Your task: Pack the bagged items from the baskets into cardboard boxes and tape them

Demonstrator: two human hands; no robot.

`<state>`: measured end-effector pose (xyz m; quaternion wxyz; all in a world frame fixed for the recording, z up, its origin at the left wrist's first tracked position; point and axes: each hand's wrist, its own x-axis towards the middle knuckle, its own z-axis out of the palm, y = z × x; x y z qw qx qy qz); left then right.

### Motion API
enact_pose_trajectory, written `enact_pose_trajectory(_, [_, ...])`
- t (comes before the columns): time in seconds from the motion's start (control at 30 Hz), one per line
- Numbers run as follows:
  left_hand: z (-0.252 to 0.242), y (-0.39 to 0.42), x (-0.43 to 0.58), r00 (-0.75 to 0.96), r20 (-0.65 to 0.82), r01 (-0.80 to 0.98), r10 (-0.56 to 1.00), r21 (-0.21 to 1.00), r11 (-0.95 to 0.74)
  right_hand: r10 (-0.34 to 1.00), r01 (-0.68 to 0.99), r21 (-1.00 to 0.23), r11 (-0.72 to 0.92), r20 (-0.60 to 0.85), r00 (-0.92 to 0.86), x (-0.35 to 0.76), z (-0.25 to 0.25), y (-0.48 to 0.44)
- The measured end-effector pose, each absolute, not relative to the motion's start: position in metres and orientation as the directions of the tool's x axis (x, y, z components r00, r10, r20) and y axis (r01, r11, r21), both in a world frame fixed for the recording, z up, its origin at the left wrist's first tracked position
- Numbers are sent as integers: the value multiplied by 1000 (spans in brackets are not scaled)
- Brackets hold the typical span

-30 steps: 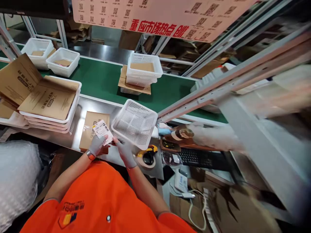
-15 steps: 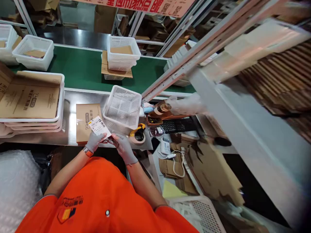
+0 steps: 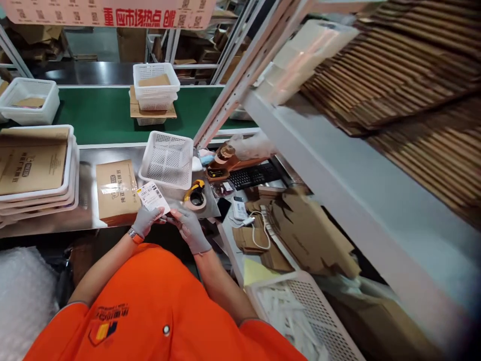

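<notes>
A white shipping label [image 3: 152, 196] with barcodes is pinched in my gloved left hand [image 3: 148, 220], above the front edge of the metal bench. My gloved right hand [image 3: 190, 229] is closed at the label's lower right corner, its fingertips pressed together there. Just behind and left of the label lies a taped brown cardboard box [image 3: 117, 193]. An empty white perforated basket [image 3: 167, 160] stands behind my hands. A yellow tape dispenser [image 3: 195, 194] with a roll of tape sits to the right of the basket.
Stacked white baskets [image 3: 71, 165] holding cardboard stand at left. Beyond runs a green conveyor [image 3: 97, 113] carrying more baskets. At right are a keyboard [image 3: 253, 175], a grey shelf [image 3: 300, 150] with flattened cartons, and a basket of white strips [image 3: 296, 311]. Bubble wrap [image 3: 26, 296] is at lower left.
The view has turned to the right, so the bench and baskets appear further left. Both hands keep the label in nearly the same place before my body.
</notes>
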<state>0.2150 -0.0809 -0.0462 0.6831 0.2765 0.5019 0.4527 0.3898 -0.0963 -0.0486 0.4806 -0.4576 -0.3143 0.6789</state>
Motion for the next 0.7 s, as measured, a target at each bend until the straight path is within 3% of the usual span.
enact_pose_trajectory(0.07, [-46,-87,228,82,-446,-287,891,846,450,943,-381,-865,-326,-324,-74,401,-56,-105])
enact_pose_trajectory(0.13, [-45,-94,239,-52,-420,-143,906,901,409,943,-404,-860,-313,-333,-21,411,-64,-113])
enact_pose_trajectory(0.23, [-41,-108,252,-279,-166,208,946,951,228,938,-429,-851,-303,-346,24,422,-73,-125])
enact_pose_trajectory(0.3, [-40,-120,258,-188,-4,338,982,939,68,936,-435,-846,-307,-352,23,428,-76,-135])
enact_pose_trajectory(0.37, [-39,-133,263,1,20,315,1000,949,-19,940,-425,-850,-311,-340,-9,433,-78,-144])
enact_pose_trajectory(0.43, [-40,-147,268,79,-40,255,996,967,19,945,-400,-860,-318,-321,-62,437,-78,-153])
enact_pose_trajectory(0.57, [-45,-167,275,-36,-184,202,982,961,187,947,-343,-883,-320,-288,-141,439,-83,-166])
enact_pose_trajectory(0.7, [-46,-170,272,-132,-352,-58,927,936,348,963,-265,-928,-262,-233,-139,450,-90,-169])
